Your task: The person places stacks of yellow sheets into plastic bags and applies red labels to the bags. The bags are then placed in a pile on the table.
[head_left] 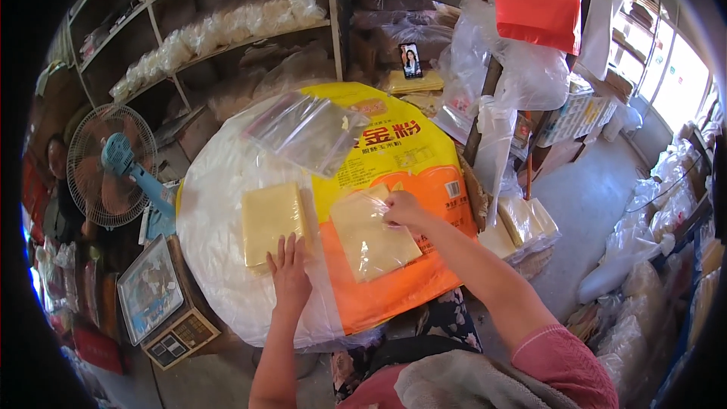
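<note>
A round table is covered with white plastic film (pixel 213 204) and a yellow and orange printed sack (pixel 424 153). My left hand (pixel 291 271) lies with its fingers spread at the near edge of a stack of thin pale yellow sheets (pixel 273 221), which looks glossy as if wrapped in plastic. To the right, more such sheets sit in a clear plastic bag (pixel 372 246) flat on the sack. My right hand (pixel 405 210) is closed, pinching that bag near its upper right corner. Farther back lie several clear bags (pixel 303 132), overlapping one another.
A standing fan (pixel 113 163) is left of the table, above a cardboard box (pixel 185 326). Shelves with bagged goods (pixel 227 34) line the back. A phone (pixel 410 60) stands upright behind the table. Wrapped yellow stacks (pixel 526 221) and a post (pixel 485 117) are at right.
</note>
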Demonstrator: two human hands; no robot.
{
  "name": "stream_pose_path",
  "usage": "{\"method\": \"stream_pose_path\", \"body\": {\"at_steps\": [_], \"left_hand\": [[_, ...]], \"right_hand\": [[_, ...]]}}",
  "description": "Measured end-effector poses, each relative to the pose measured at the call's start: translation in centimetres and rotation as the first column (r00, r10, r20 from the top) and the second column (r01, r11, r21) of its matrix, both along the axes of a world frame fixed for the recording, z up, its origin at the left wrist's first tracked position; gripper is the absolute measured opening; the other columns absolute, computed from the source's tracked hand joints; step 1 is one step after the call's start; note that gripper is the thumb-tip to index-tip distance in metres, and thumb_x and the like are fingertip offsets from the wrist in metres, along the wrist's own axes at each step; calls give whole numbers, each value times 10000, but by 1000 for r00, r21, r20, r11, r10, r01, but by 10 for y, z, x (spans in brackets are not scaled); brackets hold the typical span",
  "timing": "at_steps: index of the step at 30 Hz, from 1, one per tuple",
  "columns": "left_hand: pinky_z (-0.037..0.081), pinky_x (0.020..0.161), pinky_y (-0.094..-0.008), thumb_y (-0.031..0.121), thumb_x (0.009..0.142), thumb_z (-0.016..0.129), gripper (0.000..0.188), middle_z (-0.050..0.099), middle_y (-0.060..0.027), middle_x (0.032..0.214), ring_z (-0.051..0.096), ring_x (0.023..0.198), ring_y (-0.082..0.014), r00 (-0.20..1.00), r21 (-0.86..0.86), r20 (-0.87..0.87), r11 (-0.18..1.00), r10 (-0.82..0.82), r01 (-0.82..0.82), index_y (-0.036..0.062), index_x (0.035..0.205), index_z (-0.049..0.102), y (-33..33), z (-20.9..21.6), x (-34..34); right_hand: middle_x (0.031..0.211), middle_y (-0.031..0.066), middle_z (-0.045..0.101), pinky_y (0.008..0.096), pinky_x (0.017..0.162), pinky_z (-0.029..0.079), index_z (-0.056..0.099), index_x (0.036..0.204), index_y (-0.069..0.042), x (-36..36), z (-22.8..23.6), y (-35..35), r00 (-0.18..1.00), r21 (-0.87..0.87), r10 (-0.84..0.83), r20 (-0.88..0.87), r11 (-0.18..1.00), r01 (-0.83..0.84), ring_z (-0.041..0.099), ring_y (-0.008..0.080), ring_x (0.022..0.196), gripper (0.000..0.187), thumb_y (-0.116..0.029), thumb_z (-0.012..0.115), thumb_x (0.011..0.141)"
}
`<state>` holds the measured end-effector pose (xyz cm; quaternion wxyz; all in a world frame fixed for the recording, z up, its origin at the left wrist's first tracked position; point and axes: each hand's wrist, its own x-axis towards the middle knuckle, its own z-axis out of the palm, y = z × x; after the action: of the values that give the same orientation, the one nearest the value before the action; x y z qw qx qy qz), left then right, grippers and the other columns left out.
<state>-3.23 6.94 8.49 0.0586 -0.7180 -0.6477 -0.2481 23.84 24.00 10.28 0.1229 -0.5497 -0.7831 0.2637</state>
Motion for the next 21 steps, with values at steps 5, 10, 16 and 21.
{"method": "stream_pose_path", "body": {"at_steps": [5,10,16,21], "left_hand": [[134,1051,-668,27,755,632,669,351,-110,1444,248,1370,-365,997,-57,-76,998,15,-20,107,1374,390,21,-7,-10],[166,1030,-684,153,779,673,662,345,-111,1452,259,1353,-401,972,-54,-191,987,136,-149,139,1378,391,45,-23,-28],[243,1030,-620,124,752,672,584,389,-164,1395,320,1307,-406,953,-49,-37,952,300,-301,92,1295,457,58,-12,-9],[489,743,-366,111,775,681,249,628,-152,933,613,857,-281,781,-39,608,977,-142,209,31,998,606,-10,14,87]], "right_hand": [[822,105,637,284,623,509,630,958,21,65,-21,-23,542,-642,-527,-654,766,-29,629,171,695,188,-79,675,805],[814,71,641,265,633,511,633,944,11,82,-21,-65,417,-651,-578,-701,757,-44,623,137,703,176,-145,651,863],[745,12,612,231,613,496,643,902,-27,98,-16,-101,797,-581,-309,-519,811,-64,578,93,642,193,-215,669,866],[689,1,584,229,562,477,625,867,-40,95,-1,-138,785,-633,-286,-549,755,-168,546,82,577,227,-262,676,866]]}}
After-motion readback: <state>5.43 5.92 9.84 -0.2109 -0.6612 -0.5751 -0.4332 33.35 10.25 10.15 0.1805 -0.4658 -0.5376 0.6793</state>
